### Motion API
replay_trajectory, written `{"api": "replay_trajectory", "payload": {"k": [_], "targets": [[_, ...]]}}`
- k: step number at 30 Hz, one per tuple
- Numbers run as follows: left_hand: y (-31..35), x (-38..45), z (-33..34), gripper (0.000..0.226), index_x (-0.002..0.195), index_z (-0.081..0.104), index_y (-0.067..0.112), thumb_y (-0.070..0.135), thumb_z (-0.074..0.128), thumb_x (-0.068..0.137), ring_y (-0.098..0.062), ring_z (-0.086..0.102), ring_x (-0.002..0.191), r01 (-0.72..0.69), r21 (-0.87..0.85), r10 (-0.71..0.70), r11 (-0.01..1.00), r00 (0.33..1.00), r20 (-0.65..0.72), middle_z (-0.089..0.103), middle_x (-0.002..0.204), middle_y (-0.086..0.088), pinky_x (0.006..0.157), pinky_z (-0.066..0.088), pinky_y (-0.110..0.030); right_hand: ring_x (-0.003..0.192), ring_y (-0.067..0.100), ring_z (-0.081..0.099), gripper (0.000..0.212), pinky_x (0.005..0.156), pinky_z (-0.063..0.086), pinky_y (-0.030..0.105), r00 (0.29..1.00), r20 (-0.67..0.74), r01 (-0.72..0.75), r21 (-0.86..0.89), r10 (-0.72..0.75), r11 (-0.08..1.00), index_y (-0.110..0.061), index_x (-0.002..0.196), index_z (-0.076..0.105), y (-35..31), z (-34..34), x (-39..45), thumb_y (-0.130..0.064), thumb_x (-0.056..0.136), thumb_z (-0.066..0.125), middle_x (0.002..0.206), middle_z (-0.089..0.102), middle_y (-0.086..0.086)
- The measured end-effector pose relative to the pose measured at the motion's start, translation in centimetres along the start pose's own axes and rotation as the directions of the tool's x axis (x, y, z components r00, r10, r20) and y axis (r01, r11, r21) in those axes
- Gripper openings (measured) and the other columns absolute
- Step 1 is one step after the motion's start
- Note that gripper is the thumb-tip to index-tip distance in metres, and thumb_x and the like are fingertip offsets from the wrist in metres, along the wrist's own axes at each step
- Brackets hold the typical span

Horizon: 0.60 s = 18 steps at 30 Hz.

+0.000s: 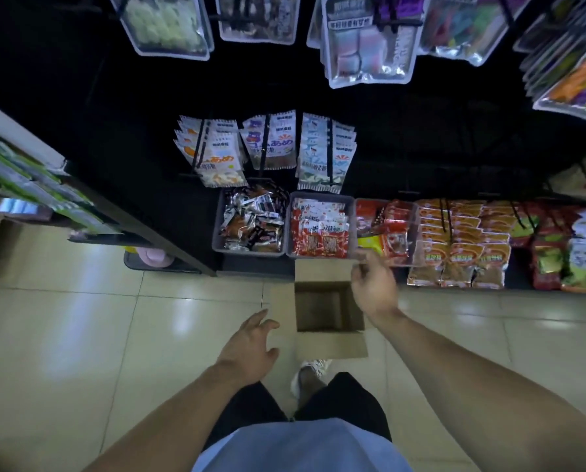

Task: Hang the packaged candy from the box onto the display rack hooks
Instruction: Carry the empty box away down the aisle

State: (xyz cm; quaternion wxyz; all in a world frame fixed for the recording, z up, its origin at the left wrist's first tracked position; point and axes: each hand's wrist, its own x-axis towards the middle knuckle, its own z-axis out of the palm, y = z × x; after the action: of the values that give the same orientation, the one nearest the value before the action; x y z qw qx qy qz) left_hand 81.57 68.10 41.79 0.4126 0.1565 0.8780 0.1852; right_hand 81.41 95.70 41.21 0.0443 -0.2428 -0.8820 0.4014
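- Head view: an open brown cardboard box (329,310) stands on the glossy beige tiled floor (80,335), just near of the black display rack (148,137); its flaps are spread and its inside looks dark, with no packets to be made out in it.
- The left hand (249,342) hovers left of the box, fingers spread and relaxed, holding nothing.
- The right hand (375,282) is over the box's far right corner, fingers loosely curled; whether it pinches anything cannot be told.
- White packaged candy bags (267,144) hang on rack hooks farther away, above the grey bins of red and dark snack packets (284,226).
- A white sneaker (310,373) shows near the box.
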Motion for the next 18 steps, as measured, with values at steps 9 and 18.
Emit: {"api": "replay_trajectory", "payload": {"k": [9, 18], "targets": [[-6.5, 0.4, 1.6, 0.06, 0.154, 0.039, 0.024, 0.035, 0.063, 0.1, -0.017, 0.04, 0.146, 0.068, -0.031, -0.06, 0.997, 0.972, 0.225, 0.031, 0.165, 0.003, 0.115, 0.03, -0.021, 0.111, 0.025, 0.066, 0.038, 0.09, 0.047, 0.024, 0.822, 0.226, -0.486, -0.201, 0.523, 0.85, -0.023, 0.13, 0.061, 6.2, 4.8, -9.1, -0.017, 0.092, 0.063, 0.123, 0.069, 0.003], [-4.4, 9.9, 9.5, 0.056, 0.147, 0.049, 0.023, 0.035, 0.067, 0.096, -0.016, 0.065, 0.104, 0.329, -0.302, -0.297, 0.895, 0.943, 0.148, 0.052, 0.148, 0.0, 0.084, 0.049, -0.02, 0.116, 0.027, 0.063, 0.046, 0.091, 0.048, 0.027, 0.745, 0.345, -0.471, -0.333, 0.571, 0.817, -0.024, 0.136, 0.059, 17.2, 9.7, -2.6, -0.016, 0.091, 0.061, 0.131, 0.066, 0.004]]}}
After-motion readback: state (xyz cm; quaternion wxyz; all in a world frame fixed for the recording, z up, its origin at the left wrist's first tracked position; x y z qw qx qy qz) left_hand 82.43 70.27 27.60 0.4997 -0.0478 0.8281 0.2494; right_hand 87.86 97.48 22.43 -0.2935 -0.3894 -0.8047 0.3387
